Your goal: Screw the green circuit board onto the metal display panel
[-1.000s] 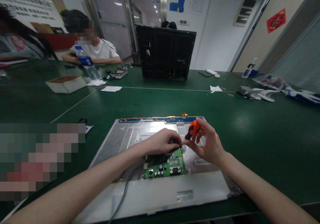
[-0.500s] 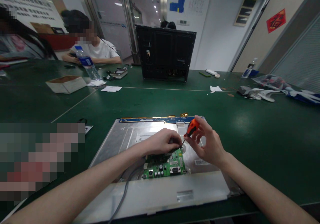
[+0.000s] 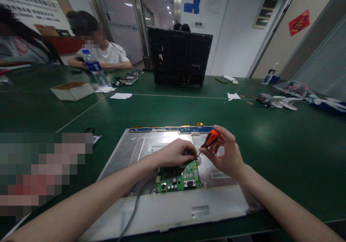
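Observation:
A silver metal display panel (image 3: 224,202) lies flat on the green table in front of me. On it sits a green circuit board (image 3: 178,183) with a grey cable (image 3: 134,207) running off toward the near edge. My right hand (image 3: 226,153) grips a red and black screwdriver (image 3: 211,138), tilted, its tip down at the board's far right corner. Close by that tip, my left hand (image 3: 177,152) has its fingers pinched at the board's far edge; what they hold is hidden. Along the panel's far edge runs a narrow blue circuit strip (image 3: 162,130).
Farther back stands a black monitor housing (image 3: 181,58). To the left are an open cardboard box (image 3: 72,92) and a water bottle (image 3: 95,68); a person in a white shirt (image 3: 115,54) sits behind them. White gloves (image 3: 281,101) and plastic bags (image 3: 294,88) lie at the right.
The screwdriver's handle has tipped slightly to the right and down, with my right hand shifting along. My left hand stays in place at the board.

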Demonstrator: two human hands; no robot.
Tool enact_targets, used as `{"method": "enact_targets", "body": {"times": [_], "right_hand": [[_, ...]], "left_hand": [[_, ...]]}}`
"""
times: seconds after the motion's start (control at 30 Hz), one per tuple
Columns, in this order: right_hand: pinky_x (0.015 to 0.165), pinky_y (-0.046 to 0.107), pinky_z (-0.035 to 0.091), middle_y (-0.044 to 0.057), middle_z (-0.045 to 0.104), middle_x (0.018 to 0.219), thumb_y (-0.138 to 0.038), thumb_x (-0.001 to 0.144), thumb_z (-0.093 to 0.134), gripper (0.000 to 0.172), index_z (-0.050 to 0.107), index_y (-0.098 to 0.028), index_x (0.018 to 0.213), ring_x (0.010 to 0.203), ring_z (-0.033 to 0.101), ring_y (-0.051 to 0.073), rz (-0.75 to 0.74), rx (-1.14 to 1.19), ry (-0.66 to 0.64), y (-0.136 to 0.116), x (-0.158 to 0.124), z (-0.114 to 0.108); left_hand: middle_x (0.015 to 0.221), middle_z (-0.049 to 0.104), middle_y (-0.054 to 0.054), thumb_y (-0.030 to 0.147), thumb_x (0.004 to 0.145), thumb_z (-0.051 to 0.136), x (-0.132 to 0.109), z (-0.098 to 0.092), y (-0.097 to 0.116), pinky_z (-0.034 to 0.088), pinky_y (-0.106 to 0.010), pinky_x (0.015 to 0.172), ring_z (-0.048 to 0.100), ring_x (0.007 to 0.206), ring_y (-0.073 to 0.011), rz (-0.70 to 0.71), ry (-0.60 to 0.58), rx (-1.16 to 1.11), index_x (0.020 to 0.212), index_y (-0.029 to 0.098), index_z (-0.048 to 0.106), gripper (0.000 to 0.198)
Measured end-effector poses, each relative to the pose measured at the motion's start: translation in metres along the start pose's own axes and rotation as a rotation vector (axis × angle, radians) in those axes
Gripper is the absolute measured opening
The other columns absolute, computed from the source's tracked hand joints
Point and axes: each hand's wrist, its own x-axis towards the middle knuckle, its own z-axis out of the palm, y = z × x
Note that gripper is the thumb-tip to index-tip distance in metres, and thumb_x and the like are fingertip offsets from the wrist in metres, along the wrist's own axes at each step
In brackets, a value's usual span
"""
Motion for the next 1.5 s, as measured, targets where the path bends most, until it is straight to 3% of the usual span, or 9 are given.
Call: {"method": "enact_targets", "body": {"times": [0.37, 0.87, 1.1, 1.27, 1.5], "right_hand": [[0.039, 0.019, 0.047, 0.002, 0.064, 0.090, -0.019, 0.095, 0.057, 0.076, 0.015, -0.027, 0.158, 0.053, 0.060, 0.010, 0.000, 0.027, -0.041, 0.000, 0.001, 0.001], [0.041, 0.015, 0.045, -0.005, 0.058, 0.083, -0.020, 0.090, 0.065, 0.063, 0.030, -0.029, 0.141, 0.051, 0.055, 0.008, -0.014, 0.058, 0.040, -0.003, 0.004, 0.000], [0.040, 0.018, 0.048, -0.003, 0.061, 0.079, -0.020, 0.094, 0.058, 0.069, 0.023, -0.028, 0.153, 0.051, 0.058, 0.010, 0.000, 0.013, -0.045, -0.004, 0.003, -0.001], [0.041, 0.019, 0.049, -0.001, 0.062, 0.081, -0.015, 0.092, 0.056, 0.077, 0.016, -0.025, 0.157, 0.053, 0.060, 0.012, 0.023, 0.057, -0.032, -0.005, 0.001, -0.001], [0.042, 0.018, 0.049, -0.003, 0.058, 0.079, -0.016, 0.091, 0.058, 0.071, 0.023, -0.026, 0.152, 0.054, 0.059, 0.011, 0.003, 0.077, -0.035, -0.005, 0.002, -0.002]], "left_hand": [[0.075, 0.069, 0.000, 0.008, 0.083, 0.065, 0.000, 0.000, -0.001, 0.045, -0.024, 0.068, 0.061, 0.070, -0.0141, 0.008, 0.002, 0.007, 0.085, 0.016, 0.073, 0.012], [0.079, 0.073, -0.001, 0.009, 0.085, 0.064, 0.000, -0.002, 0.000, 0.047, -0.024, 0.071, 0.063, 0.071, -0.0147, 0.016, -0.013, 0.013, 0.089, 0.016, 0.075, 0.014], [0.087, 0.076, -0.001, 0.008, 0.088, 0.060, 0.001, -0.011, -0.001, 0.048, -0.025, 0.079, 0.067, 0.082, -0.0160, -0.022, -0.102, -0.047, 0.093, 0.019, 0.076, 0.020], [0.087, 0.075, -0.002, 0.010, 0.090, 0.061, 0.002, -0.013, 0.000, 0.047, -0.026, 0.080, 0.067, 0.082, -0.0166, -0.025, -0.118, -0.049, 0.091, 0.018, 0.076, 0.016], [0.092, 0.076, -0.003, 0.013, 0.092, 0.062, 0.001, -0.012, -0.001, 0.047, -0.026, 0.083, 0.068, 0.088, -0.0180, -0.020, -0.115, -0.052, 0.096, 0.018, 0.076, 0.015]]}}
